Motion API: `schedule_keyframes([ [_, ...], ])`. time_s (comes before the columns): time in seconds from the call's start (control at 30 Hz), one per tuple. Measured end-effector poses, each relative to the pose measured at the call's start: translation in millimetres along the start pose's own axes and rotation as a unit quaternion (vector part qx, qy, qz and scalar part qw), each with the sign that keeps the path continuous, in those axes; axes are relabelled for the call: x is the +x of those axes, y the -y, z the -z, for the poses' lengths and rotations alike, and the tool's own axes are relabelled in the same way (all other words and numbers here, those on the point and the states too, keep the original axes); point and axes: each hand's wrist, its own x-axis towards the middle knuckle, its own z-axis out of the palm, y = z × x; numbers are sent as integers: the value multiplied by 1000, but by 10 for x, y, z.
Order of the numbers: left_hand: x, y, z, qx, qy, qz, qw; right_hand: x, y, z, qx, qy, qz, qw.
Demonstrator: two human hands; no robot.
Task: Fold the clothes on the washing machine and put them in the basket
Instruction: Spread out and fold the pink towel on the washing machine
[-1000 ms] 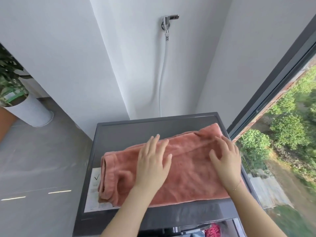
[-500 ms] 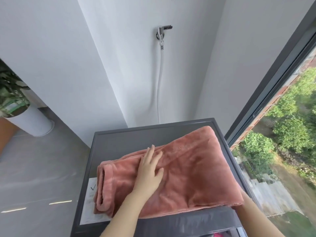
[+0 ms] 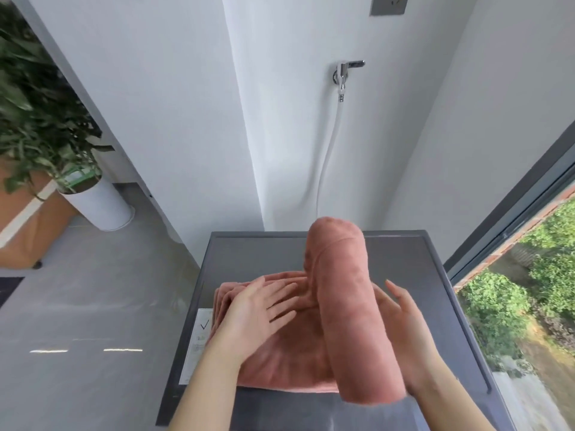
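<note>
A fluffy pink garment (image 3: 342, 306) lies on the dark grey top of the washing machine (image 3: 258, 250). Its right half stands raised in a thick fold, swung over toward the left half. My right hand (image 3: 407, 334) is under and behind that raised fold, fingers straight, carrying it. My left hand (image 3: 258, 309) lies flat with spread fingers on the garment's left half, pressing it down. No basket is in view.
A white label (image 3: 197, 343) sticks to the machine's left front. Behind are a white wall corner, a tap (image 3: 345, 73) with a white hose and a socket (image 3: 389, 3). A potted plant (image 3: 96, 203) stands on the grey floor at left; a window (image 3: 529, 244) runs along the right.
My right hand slid under the garment's right end and has lifted it up and over toward the left. My left hand moved left along the cloth. The view tilted up and shifted.
</note>
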Motion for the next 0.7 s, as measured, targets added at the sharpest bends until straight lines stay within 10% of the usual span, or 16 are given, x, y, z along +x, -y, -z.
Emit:
schedule_keyframes([
  [0.3, -250, -36, 37, 121, -45, -31, 991, -39, -228, -553, 0, 116, -10, 993],
  [0.43, -151, -191, 83, 121, -124, -56, 983, -95, -147, -548, -121, 6, 105, 987],
  [0.6, -116, -537, 380, 263, -140, -84, 951, -51, -212, -525, -402, -50, 176, 897],
  [0.7, -128, -466, 459, 444, -229, -127, 857, 100, -567, -606, -559, -25, 212, 801],
])
